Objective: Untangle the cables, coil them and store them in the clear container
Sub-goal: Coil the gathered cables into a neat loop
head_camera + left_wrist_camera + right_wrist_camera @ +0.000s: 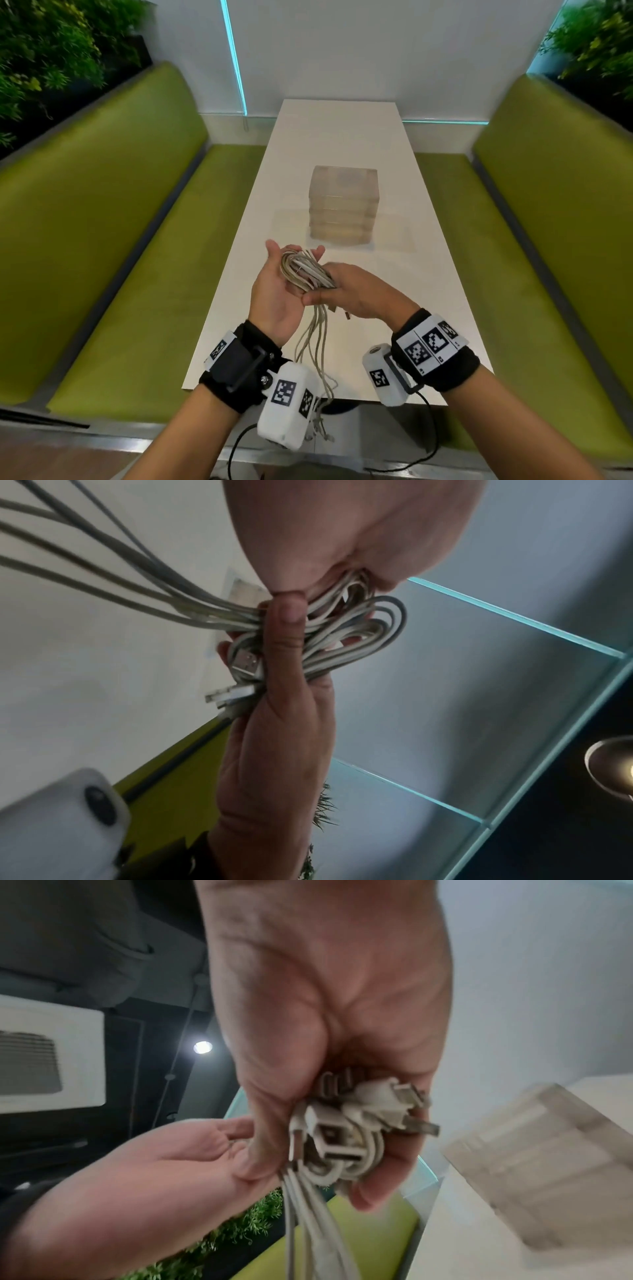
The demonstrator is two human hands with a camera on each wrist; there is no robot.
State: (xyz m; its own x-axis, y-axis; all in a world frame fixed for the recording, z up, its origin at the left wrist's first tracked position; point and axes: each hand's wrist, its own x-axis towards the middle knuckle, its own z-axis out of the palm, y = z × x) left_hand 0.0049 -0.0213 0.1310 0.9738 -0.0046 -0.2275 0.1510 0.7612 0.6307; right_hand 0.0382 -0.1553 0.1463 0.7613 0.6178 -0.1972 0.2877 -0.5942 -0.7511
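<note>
Nearest to us, black wrist straps (239, 370) carry white camera pods printed with black-and-white square marker codes; we can read no words on them. Loose strands of the pale grey cables (310, 274) hang from our hands past the near edge of the white tabletop (411, 192). Above that edge, our left hand (279, 286) lies palm up, fingers relaxed and spread, with the looped part of the bundle resting across it. Our right hand (356, 291) clamps the bundle from the side, thumb (286, 642) over the loops and fingers curled beneath, several grey USB plugs (373, 1112) sticking out of the grip. Farther along the tabletop, apart from the hands, stands the clear ribbed plastic container (344, 205), with no label that we can make out. Green padded benches (113, 240) flank the tabletop.
</note>
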